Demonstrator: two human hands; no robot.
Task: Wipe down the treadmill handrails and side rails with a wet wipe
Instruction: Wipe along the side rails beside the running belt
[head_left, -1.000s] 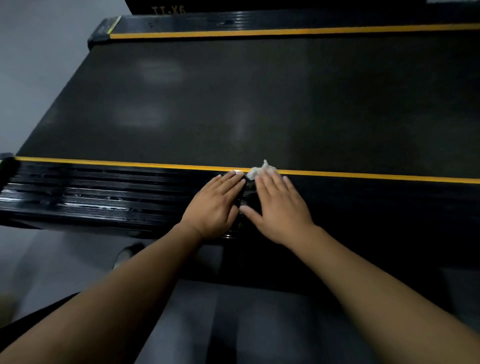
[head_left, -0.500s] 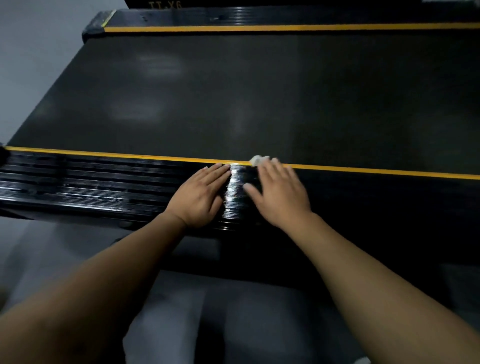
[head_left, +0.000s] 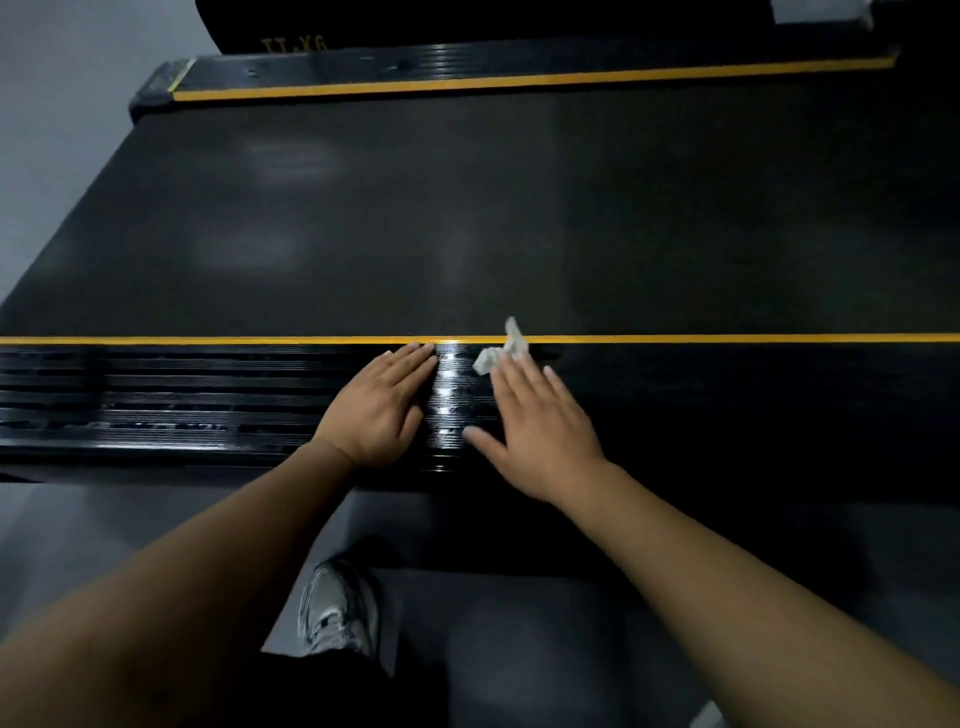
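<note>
Hands have slid apart since a moment ago, with a wet gleam between them. Nearest is a pale shoe. Then the near side rail, running left to right well past both hands. The left hand lies flat on it, fingers straight. The right hand, fingers also straight, presses the wet wipe at the rail's far edge, its loose tip pointing away over the yellow stripe. Beyond lies the broad belt, then the far side rail.

Side rail, left hand flat, right hand — pressing wet wipe
</note>
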